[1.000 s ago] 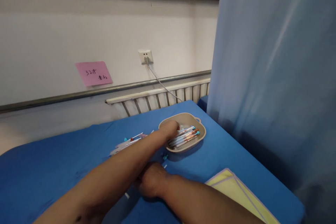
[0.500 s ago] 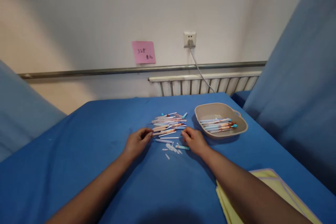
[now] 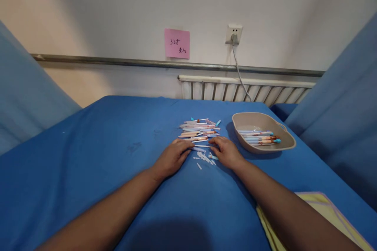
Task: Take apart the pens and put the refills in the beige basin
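Observation:
Both hands are low over the bed-like blue surface, at a pile of pen parts (image 3: 194,129). My left hand (image 3: 173,157) has thumb and fingertips closed at the left end of a thin white stick (image 3: 202,146), like a pen refill. Just below, a lilac pen barrel (image 3: 199,150) lies with its left end hidden by that thumb. At the stick's right end is my right hand (image 3: 228,152), thumb and forefinger apart. Beneath its fingers lies a short pale-blue barrel piece (image 3: 213,157). Small whitish plastic bits (image 3: 203,157) are scattered nearer me.
A beige basket (image 3: 290,141) holding several pens stands right of the pile. A yellow cloth (image 3: 318,204) lies under my right forearm. Beyond the blue sheet (image 3: 138,125) are a metal rail (image 3: 126,61), a pink note (image 3: 177,44) and a plugged socket (image 3: 234,34).
The view has shifted, so the scene sits further right and slightly higher. My hands have drawn closer together, reaching the two ends of the thin white stick.

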Action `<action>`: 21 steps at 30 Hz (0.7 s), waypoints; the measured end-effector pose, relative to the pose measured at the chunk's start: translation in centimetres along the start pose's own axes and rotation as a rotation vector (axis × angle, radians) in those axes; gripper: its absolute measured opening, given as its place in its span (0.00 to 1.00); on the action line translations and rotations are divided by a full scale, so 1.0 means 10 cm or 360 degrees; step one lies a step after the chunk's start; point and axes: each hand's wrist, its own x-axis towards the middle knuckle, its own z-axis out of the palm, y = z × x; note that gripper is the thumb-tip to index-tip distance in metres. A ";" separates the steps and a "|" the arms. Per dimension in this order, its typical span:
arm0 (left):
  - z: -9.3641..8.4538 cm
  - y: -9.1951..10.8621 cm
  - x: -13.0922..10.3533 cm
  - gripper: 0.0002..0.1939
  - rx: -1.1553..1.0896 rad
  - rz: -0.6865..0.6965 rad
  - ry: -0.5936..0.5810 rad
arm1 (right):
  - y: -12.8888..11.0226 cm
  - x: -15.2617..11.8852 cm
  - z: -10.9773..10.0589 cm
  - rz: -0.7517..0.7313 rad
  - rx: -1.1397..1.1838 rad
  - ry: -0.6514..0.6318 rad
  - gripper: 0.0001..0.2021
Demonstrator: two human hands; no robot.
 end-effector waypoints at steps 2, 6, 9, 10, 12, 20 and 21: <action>0.03 0.02 0.01 0.13 0.0039 0.0043 -0.0057 | -0.02 0.02 0.02 -0.0026 -0.0054 -0.0081 0.10; 0.07 0.03 0.03 0.13 0.0200 0.0071 -0.0091 | -0.07 0.02 0.01 -0.0026 -0.0176 -0.0197 0.10; 0.08 0.03 0.02 0.12 0.0328 0.0038 -0.0095 | -0.11 -0.01 -0.03 0.0014 -0.0283 -0.0269 0.10; 0.07 0.03 0.02 0.11 0.0361 0.0014 -0.0096 | -0.12 -0.02 -0.04 0.0023 -0.0319 -0.0300 0.10; 0.04 0.04 -0.01 0.08 0.0403 -0.0028 -0.0089 | -0.12 -0.04 -0.08 0.0028 -0.0390 -0.0360 0.10; -0.09 -0.18 -0.10 0.10 -0.0121 -0.0378 0.0269 | -0.07 -0.07 -0.08 -0.0033 -0.0368 -0.0336 0.09; -0.09 -0.22 -0.10 0.11 -0.0255 -0.0489 0.0339 | -0.07 -0.06 -0.06 -0.0040 -0.0346 -0.0321 0.09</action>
